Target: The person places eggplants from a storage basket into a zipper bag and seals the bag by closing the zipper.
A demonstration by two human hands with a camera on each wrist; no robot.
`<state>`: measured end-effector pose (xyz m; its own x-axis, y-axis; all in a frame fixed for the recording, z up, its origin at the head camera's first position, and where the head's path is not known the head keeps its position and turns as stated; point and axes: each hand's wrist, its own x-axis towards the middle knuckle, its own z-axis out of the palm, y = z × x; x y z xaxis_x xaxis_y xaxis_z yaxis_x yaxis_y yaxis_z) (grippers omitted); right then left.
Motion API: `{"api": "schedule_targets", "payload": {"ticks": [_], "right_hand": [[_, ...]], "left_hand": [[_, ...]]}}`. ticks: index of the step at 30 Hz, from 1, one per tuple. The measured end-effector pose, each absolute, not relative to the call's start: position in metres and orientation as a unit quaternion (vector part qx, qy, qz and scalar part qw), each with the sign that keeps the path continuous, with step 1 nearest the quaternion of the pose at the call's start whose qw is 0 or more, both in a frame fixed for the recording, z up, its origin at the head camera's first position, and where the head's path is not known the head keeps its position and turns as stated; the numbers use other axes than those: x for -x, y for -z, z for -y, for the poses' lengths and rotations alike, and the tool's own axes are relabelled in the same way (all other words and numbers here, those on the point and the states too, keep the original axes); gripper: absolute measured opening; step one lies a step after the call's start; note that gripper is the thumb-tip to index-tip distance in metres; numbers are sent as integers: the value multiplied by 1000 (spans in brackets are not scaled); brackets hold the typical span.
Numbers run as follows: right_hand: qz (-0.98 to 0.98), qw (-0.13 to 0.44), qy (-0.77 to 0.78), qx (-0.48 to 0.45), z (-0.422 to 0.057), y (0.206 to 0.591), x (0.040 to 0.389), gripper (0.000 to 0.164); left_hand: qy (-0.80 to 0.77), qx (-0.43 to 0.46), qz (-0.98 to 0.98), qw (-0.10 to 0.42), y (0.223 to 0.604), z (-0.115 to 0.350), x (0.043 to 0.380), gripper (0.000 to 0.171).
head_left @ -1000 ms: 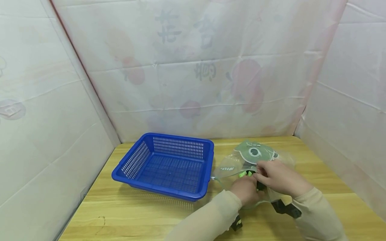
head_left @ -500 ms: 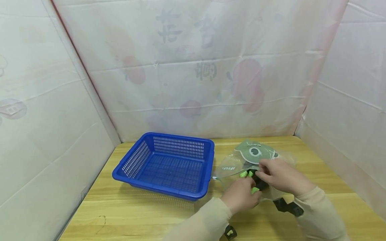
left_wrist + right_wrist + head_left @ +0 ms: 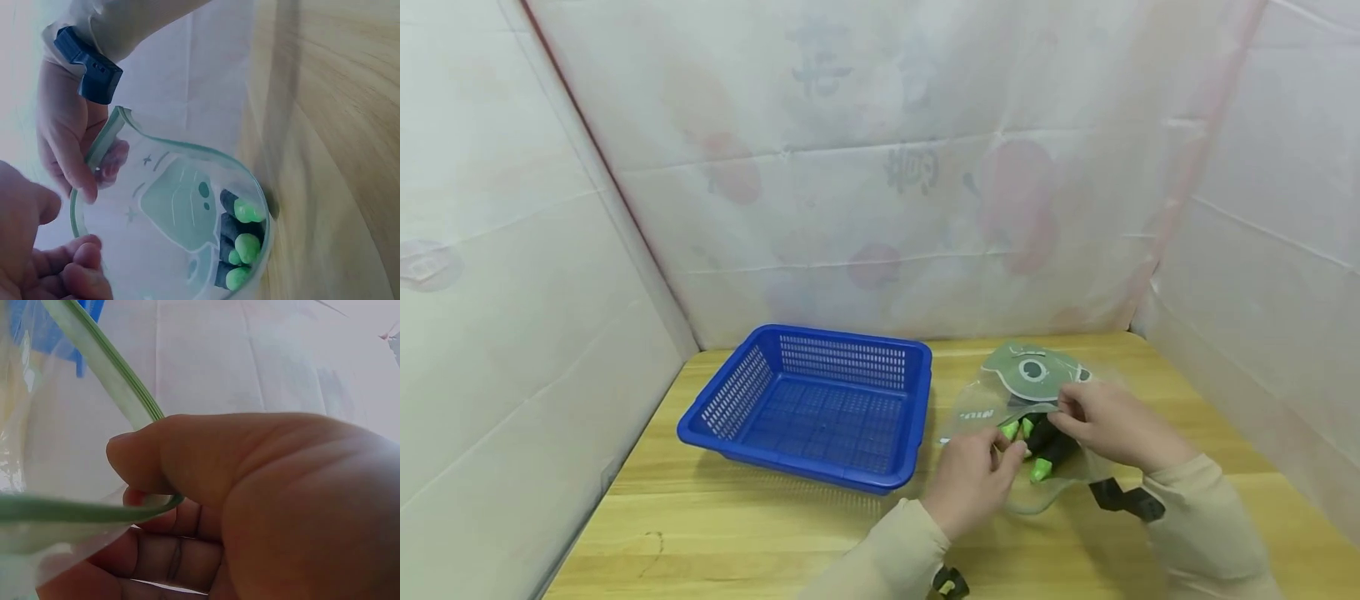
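A clear zip bag (image 3: 977,412) with a green cartoon-animal print lies at the right of the table, its mouth facing the person. Inside are several small black eggplants (image 3: 1060,448) with bright green stem ends. My right hand (image 3: 1116,423) pinches the bag's green-edged rim between thumb and fingers, as the right wrist view shows. By the near left side of the mouth is my left hand (image 3: 973,479), its fingers bent and its thumb apart from them. In the left wrist view its fingertips (image 3: 90,250) come right at the rim.
A blue plastic basket (image 3: 923,417) with slotted walls stands left of the bag. Printed white cloth (image 3: 880,208) walls in the wooden table (image 3: 737,542) at the back and sides. Dark wrist devices (image 3: 1127,500) hang at both sleeves.
My left hand has come out of the bag's mouth toward the left, leaving the eggplants in plain view. My right hand keeps its pinch on the rim and has shifted slightly right.
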<state>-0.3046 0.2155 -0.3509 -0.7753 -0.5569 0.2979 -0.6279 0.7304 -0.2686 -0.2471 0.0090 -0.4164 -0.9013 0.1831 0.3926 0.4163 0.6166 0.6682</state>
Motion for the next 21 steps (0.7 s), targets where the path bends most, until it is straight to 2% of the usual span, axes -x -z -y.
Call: {"api": "schedule_targets", "payload": {"ticks": [4,8,15,21], "right_hand": [[928,102,-178,-310,-221,349,306,32],[929,101,-192,-300,-230,347,306,29],[936,115,-194,-271,-247,346,308,25],[939,128,-177,-265,-255,345,310,23]], "left_hand": [[417,174,871,192,419,-3,249,26],[451,174,851,204,425,-1,250,26],[523,154,815,195,438,-1,254,29],[563,105,805,154,448,-1,258,30]]}}
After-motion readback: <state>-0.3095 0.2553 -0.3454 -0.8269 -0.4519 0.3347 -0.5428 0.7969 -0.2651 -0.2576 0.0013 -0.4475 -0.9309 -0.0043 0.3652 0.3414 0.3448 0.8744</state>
